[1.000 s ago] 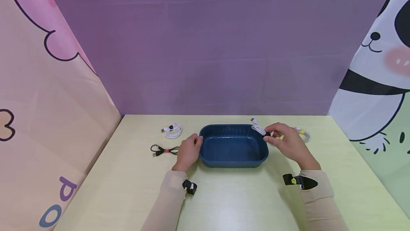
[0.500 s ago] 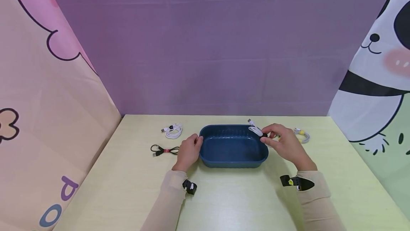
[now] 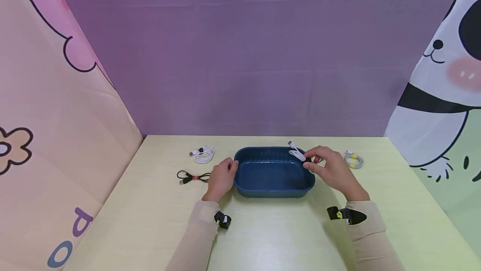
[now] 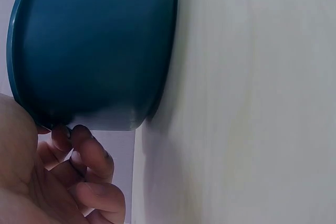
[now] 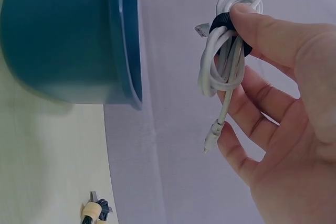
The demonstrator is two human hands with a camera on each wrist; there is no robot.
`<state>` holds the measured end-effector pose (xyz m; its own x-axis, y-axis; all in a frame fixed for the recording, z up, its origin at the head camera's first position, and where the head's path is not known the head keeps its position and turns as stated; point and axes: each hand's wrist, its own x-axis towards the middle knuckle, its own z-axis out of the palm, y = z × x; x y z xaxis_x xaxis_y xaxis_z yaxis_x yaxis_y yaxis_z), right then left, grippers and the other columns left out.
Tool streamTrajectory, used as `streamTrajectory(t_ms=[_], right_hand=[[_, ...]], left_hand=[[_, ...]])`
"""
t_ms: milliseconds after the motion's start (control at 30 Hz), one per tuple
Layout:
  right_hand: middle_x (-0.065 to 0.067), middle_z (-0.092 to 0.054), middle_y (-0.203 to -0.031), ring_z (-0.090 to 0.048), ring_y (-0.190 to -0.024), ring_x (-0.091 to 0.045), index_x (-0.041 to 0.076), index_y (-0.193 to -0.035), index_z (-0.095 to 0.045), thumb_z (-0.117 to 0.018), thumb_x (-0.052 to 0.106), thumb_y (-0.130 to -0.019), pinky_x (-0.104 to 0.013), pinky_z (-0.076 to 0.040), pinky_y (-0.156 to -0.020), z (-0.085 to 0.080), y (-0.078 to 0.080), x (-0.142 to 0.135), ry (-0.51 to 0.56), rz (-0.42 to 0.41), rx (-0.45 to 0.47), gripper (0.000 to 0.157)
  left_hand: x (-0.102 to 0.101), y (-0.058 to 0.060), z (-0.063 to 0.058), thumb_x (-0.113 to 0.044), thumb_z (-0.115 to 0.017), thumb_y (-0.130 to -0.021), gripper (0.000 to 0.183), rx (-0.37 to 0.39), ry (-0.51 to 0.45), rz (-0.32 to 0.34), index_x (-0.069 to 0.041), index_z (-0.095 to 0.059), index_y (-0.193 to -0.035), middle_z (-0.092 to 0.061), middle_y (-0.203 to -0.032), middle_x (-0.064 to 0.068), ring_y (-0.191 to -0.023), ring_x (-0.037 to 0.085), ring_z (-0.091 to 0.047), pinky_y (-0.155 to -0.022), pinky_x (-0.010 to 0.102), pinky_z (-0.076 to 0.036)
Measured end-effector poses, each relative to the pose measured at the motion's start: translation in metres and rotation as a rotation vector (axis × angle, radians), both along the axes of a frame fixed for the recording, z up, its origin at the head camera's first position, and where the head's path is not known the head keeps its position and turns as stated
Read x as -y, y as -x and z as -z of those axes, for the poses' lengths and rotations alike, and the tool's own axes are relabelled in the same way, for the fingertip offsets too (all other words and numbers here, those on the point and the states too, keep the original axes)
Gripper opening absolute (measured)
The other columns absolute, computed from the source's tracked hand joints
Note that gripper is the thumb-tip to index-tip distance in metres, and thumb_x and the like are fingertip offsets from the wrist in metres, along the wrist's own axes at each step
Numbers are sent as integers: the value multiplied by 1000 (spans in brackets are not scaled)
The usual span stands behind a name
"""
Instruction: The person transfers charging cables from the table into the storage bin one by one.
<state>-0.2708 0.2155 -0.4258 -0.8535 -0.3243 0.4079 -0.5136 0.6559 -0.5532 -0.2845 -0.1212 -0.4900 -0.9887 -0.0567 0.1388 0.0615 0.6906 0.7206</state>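
A white USB cable [image 5: 223,59], coiled and bound with a black strap, is pinched between the thumb and fingers of my right hand [image 3: 330,170]. In the head view the coil overlaps the right end of the blue plastic basin [image 3: 274,192], around rim height. One connector hangs down from the coil in the right wrist view. My left hand [image 3: 221,177] grips the basin's left end at the rim, with curled fingers [image 4: 94,156] showing in the left wrist view. The basin stands on the table, its visible inside bare.
Left of the basin lie a coiled white cable [image 3: 203,154] and a black cable [image 3: 193,177] with a red tie. To the right is a pale cable [image 3: 354,160] with a yellow tie. A dark cable [image 5: 94,211] with a yellowish tie shows low in the right wrist view.
My right hand has moved a little left with the white cable, farther over the basin's right end. The left hand and basin have stayed in place.
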Motion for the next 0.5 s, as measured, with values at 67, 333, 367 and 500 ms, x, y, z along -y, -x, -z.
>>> streamTrajectory(t_ms=[67,333,367,500], right_hand=[[-2,-71,-101,-55,-86,-11,14,-108,-73,-79,13,-89,-27,-42,-64,0,0,1,-3,-2,-6,21],[-3,-71,-102,-54,-87,-12,13,-107,-73,-80,13,-88,-28,-42,-65,1,-1,4,2,-22,3,20],[-3,-71,-102,-54,-87,-13,13,-107,-73,-80,13,-88,-28,-42,-65,1,-1,5,1,-22,2,20],[-4,-71,-102,-55,-87,-15,12,-107,-73,-80,11,-88,-28,-43,-66,0,0,7,0,-26,-9,20]], left_hand=[[0,1,1,-32,-51,-107,34,-5,0,1,-12,-52,-79,-45,-67,-1,-59,18,-46,-54,28,-30],[1,1,3,-32,-51,-107,34,-13,5,6,-13,-52,-79,-45,-66,-1,-58,17,-46,-53,28,-30],[1,0,2,-32,-51,-107,34,-12,3,6,-13,-52,-79,-45,-66,-1,-58,17,-46,-54,28,-30],[0,0,2,-32,-51,-107,34,-12,-7,4,-12,-53,-80,-45,-67,-1,-58,18,-46,-54,28,-30]])
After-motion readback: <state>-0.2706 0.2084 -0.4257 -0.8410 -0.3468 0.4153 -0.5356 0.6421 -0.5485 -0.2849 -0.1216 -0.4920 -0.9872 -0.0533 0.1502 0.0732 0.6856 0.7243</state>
